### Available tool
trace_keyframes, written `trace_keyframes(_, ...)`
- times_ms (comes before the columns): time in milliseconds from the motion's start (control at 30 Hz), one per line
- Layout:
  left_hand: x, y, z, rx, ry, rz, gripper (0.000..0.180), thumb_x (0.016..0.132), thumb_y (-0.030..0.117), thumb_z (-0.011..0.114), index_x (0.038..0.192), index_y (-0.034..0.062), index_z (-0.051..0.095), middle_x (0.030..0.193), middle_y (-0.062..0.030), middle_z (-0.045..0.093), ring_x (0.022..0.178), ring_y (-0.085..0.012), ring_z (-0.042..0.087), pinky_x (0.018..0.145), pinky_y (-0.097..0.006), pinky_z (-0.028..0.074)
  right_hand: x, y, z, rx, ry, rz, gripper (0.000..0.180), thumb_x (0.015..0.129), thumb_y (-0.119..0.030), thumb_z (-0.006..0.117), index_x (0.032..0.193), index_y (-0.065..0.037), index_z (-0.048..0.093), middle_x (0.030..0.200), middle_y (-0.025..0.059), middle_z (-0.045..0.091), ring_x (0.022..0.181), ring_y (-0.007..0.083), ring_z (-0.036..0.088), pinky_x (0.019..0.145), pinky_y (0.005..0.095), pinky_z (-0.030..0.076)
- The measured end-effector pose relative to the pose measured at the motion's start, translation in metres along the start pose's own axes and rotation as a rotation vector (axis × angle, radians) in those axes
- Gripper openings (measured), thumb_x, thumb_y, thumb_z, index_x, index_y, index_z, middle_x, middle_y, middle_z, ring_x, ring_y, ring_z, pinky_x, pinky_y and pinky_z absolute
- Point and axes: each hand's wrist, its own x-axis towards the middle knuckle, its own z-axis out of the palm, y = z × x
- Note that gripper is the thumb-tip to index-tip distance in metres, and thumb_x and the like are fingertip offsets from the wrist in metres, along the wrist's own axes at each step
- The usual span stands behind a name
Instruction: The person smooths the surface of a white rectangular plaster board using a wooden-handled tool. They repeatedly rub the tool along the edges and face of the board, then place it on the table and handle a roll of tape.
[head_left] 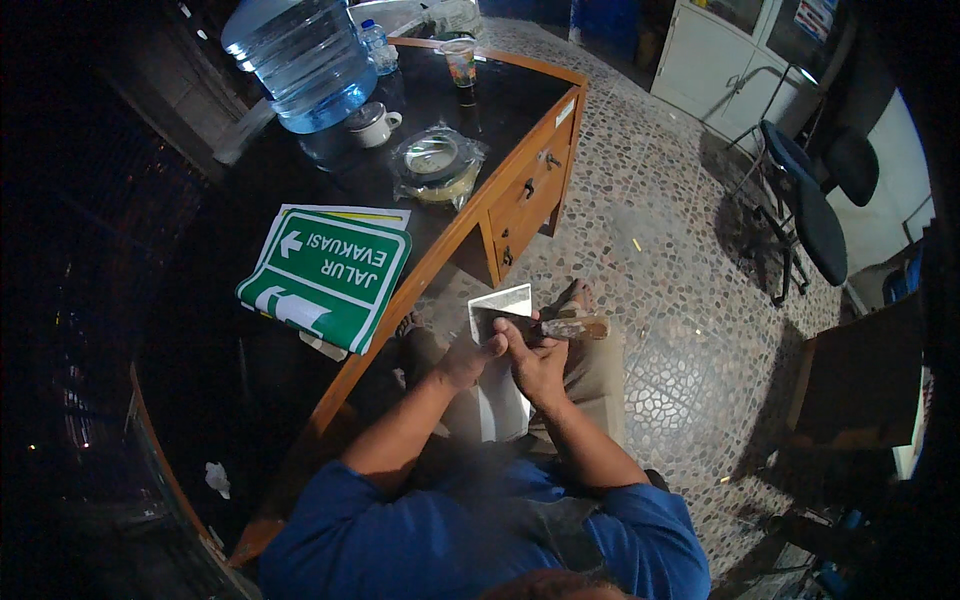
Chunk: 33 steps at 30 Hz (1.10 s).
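My right hand (pixel 540 368) is closed around a scraper with a worn wooden handle (pixel 580 328) that sticks out to the right. Its dark flat blade (pixel 490 322) points left, and my right thumb presses on it. Close beside, my left hand (pixel 463 362) is closed, its thumb near the blade's lower edge. Its fingers are hidden, so what they grip does not show. Under both hands a white flat panel (pixel 502 405) rests over my lap, its far end rising beyond the blade.
A wooden desk (pixel 340 400) with a black top stands at left. On it are green signs (pixel 335 262), tape rolls in plastic (pixel 432 160), a mug (pixel 373 128), a cup (pixel 460 65) and a water jug (pixel 305 70). Right are a chair (pixel 815 220) and white cabinet (pixel 700 70).
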Motion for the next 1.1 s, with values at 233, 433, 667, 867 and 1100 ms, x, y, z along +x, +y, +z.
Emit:
trace_keyframes(233, 0.000, -0.019, -0.006, 0.055, 0.095, 0.031, 0.095, 0.079, 0.062, 0.079, 0.146, 0.0040, 0.045, 0.133, -0.0064, 0.057, 0.123, -0.0195, 0.052, 0.107, -0.036, 0.041, 0.013, 0.007, -0.011, -0.070, 0.070, 0.142, 0.048, 0.086, -0.026, 0.084, 0.114, 0.007, 0.061, 0.099, 0.0101, 0.070, 0.086, 0.0148, 0.066, 0.073, 0.0280, 0.052)
trace_keyframes(433, -0.005, -0.018, -0.008, 0.113, 0.085, 0.034, 0.090, 0.081, 0.055, 0.082, 0.144, 0.0027, 0.046, 0.132, -0.0064, 0.056, 0.124, -0.0184, 0.050, 0.105, -0.035, 0.041, 0.033, 0.008, -0.024, -0.125, 0.213, 0.249, 0.049, 0.087, -0.020, 0.083, 0.115, 0.007, 0.054, 0.094, 0.0090, 0.068, 0.085, 0.0152, 0.065, 0.077, 0.0278, 0.052)
trace_keyframes(667, -0.010, -0.028, -0.016, 0.044, 0.133, 0.038, 0.086, 0.082, 0.046, 0.084, 0.146, 0.0026, 0.045, 0.136, -0.0082, 0.056, 0.126, -0.0197, 0.053, 0.108, -0.036, 0.041, 0.016, 0.004, -0.010, -0.092, 0.178, 0.079, 0.039, 0.087, -0.022, 0.083, 0.104, 0.007, 0.063, 0.094, 0.0082, 0.069, 0.077, 0.0116, 0.064, 0.068, 0.0265, 0.053)
trace_keyframes(867, -0.010, -0.007, 0.000, 0.053, 0.099, 0.116, 0.092, 0.079, 0.046, 0.086, 0.147, 0.0009, 0.042, 0.140, -0.0091, 0.054, 0.129, -0.0208, 0.052, 0.109, -0.037, 0.042, 0.020, 0.008, -0.026, -0.133, 0.120, 0.388, 0.054, 0.087, -0.025, 0.082, 0.121, 0.008, 0.057, 0.109, 0.0103, 0.064, 0.091, 0.0150, 0.061, 0.081, 0.0292, 0.050)
trace_keyframes(1100, -0.015, -0.008, -0.009, 0.210, 0.098, 0.067, 0.092, 0.077, 0.047, 0.087, 0.145, 0.0013, 0.044, 0.136, -0.0093, 0.056, 0.127, -0.0213, 0.053, 0.108, -0.037, 0.043, 0.010, 0.027, -0.025, -0.170, 0.210, 0.390, 0.039, 0.088, -0.029, 0.082, 0.105, 0.004, 0.070, 0.101, 0.0077, 0.070, 0.088, 0.0135, 0.064, 0.080, 0.0270, 0.051)
